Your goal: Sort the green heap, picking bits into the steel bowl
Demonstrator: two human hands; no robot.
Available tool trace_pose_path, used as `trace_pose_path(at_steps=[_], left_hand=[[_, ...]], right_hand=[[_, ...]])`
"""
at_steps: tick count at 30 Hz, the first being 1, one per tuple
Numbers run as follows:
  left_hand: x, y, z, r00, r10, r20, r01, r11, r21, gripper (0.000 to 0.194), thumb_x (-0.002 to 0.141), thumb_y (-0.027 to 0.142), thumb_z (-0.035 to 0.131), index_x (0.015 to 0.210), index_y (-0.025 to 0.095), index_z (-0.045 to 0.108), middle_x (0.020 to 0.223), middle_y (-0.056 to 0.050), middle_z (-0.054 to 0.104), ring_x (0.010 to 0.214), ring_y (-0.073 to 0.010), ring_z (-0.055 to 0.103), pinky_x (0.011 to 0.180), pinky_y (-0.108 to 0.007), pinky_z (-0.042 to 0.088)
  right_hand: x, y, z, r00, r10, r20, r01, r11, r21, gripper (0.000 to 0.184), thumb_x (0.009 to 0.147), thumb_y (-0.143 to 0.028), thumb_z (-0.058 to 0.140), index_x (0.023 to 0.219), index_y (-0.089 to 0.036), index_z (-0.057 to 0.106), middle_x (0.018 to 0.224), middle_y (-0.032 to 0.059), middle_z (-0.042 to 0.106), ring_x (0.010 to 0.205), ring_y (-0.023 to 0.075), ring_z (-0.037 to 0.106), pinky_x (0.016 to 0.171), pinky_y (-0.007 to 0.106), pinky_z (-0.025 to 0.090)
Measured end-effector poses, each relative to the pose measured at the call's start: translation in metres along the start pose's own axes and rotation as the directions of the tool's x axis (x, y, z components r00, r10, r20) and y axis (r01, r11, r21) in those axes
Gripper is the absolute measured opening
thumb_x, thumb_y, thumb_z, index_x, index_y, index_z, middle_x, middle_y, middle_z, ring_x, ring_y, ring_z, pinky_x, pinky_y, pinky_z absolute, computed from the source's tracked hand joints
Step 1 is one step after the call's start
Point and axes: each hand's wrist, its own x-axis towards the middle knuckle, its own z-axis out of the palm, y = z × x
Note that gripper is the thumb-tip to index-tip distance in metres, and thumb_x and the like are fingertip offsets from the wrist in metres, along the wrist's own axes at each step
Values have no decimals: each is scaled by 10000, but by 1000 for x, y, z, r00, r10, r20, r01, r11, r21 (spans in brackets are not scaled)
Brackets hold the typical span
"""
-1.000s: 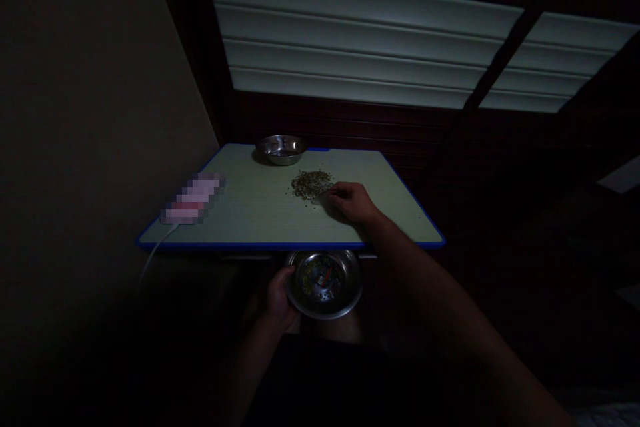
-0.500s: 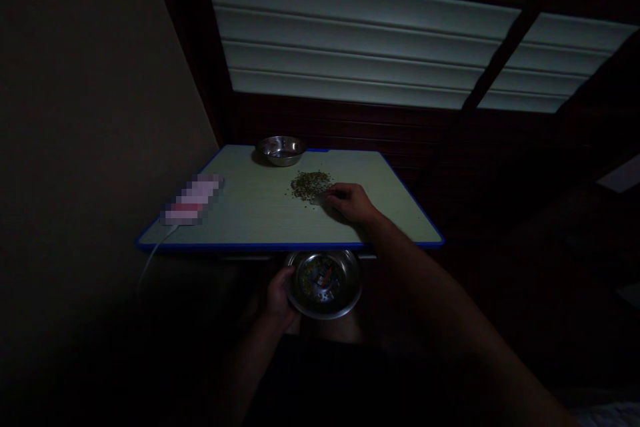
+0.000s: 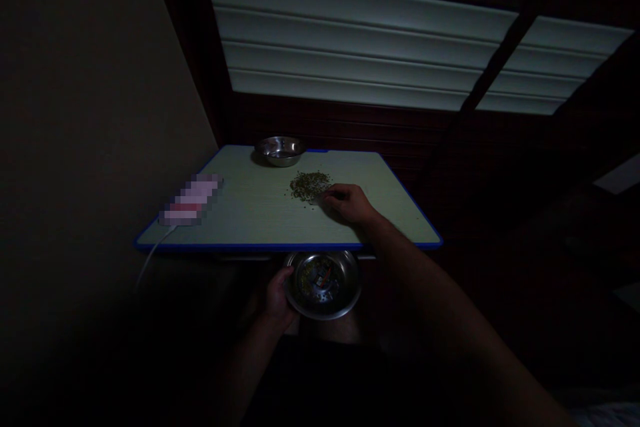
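My left hand (image 3: 280, 293) grips the left rim of a steel bowl (image 3: 350, 303), held above my lap just under the table's near edge. Some greenish bits lie inside this bowl, and its shiny bottom shows reflections. On the tabletop, my right hand (image 3: 350, 203) is closed in a pinch at the right edge of a loose pile of small greenish-brown grains (image 3: 307, 185). A pale, thin, see-through piece seems to stick out from its fingertips; the dim light hides what it is.
The pale table (image 3: 250, 223) has a blue edge. A second steel bowl (image 3: 281, 153) stands at its back left. A blurred-out pink phone-like thing (image 3: 193, 200) with a white cable (image 3: 153, 253) lies at the left, beside the wall (image 3: 100, 80). Slatted panels (image 3: 345, 47) rise behind.
Both hands stay nearly in place. My right fingertips have shifted very slightly left at the pile's edge, while the view has drifted a little.
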Motion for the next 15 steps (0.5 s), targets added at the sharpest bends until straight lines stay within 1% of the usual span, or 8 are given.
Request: trace_pose_path(at_steps=[4,8,15], left_hand=[[-2,1,2,1000,-8,-11,8,1000,-1,158,673,224,626,755,119,713,713,-92,730,689,-243,684,683,-355,547],[-2,0,3,1000,-2,-6,2,1000,1,165,677,229,627,765,122,717,731,-90,735,695,-243,686,681,-355,548],[-3,1,4,1000,13,-28,-13,1000,11,123,661,225,624,706,142,703,672,-65,716,651,-220,666,616,-323,534]], right_hand=[[0,0,0,1000,-11,22,11,1000,0,171,756,-204,617,859,-153,744,853,61,752,778,151,665,767,283,515],[1,0,0,1000,-2,24,2,1000,-29,162,749,-203,627,847,-151,745,831,55,750,753,148,663,756,279,516],[1,4,-1,997,-22,-70,10,985,-171,156,773,-216,613,835,-152,740,801,45,739,738,148,642,764,282,498]])
